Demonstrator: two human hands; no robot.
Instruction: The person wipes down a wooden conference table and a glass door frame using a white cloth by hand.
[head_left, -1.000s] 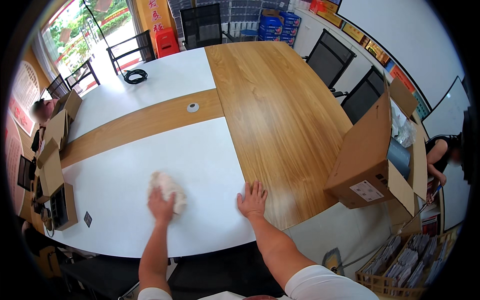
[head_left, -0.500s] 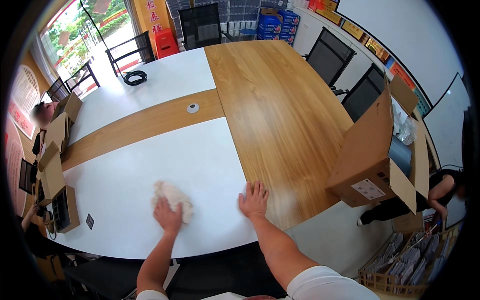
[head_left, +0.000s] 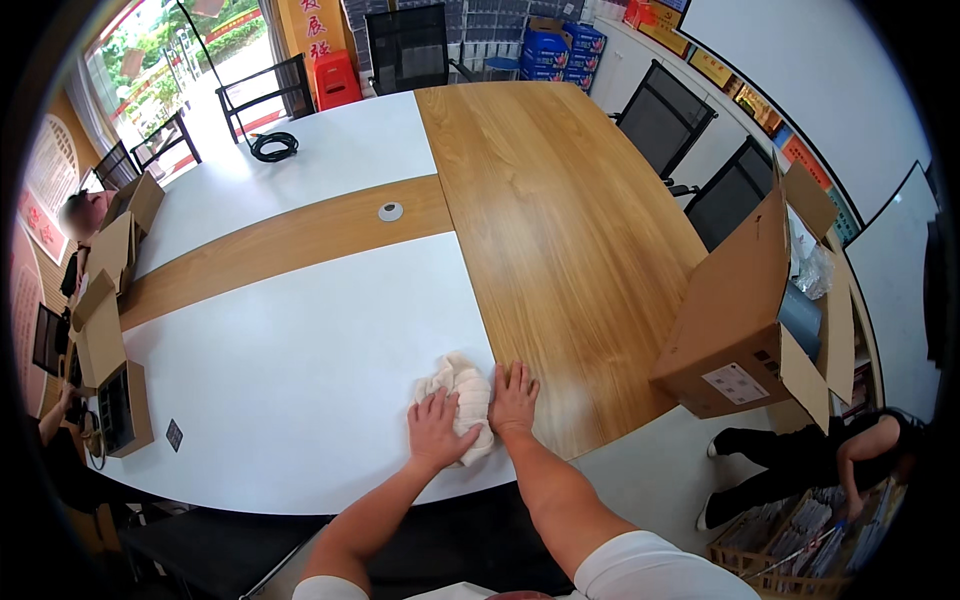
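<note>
My left hand [head_left: 438,432] presses a crumpled cream cloth [head_left: 462,382] onto the white part of the table [head_left: 300,350], its fingers bent over the cloth's left side. Right beside it, my right hand [head_left: 514,400] lies flat with fingers spread at the seam between the white surface and the wood-grain panel [head_left: 570,250]. It holds nothing, and the cloth's right edge comes close to it. What lies under the cloth is hidden.
A large open cardboard box [head_left: 728,300] stands on the table's right edge. Smaller open boxes [head_left: 125,415] line the left end. A coiled black cable [head_left: 274,147] lies at the far side. At lower right, a person [head_left: 868,450] bends over a basket [head_left: 775,583] of papers.
My left hand has slid the cloth rightward across the white surface, up beside my right hand. My right hand stays in place. The person at right has shifted over the basket.
</note>
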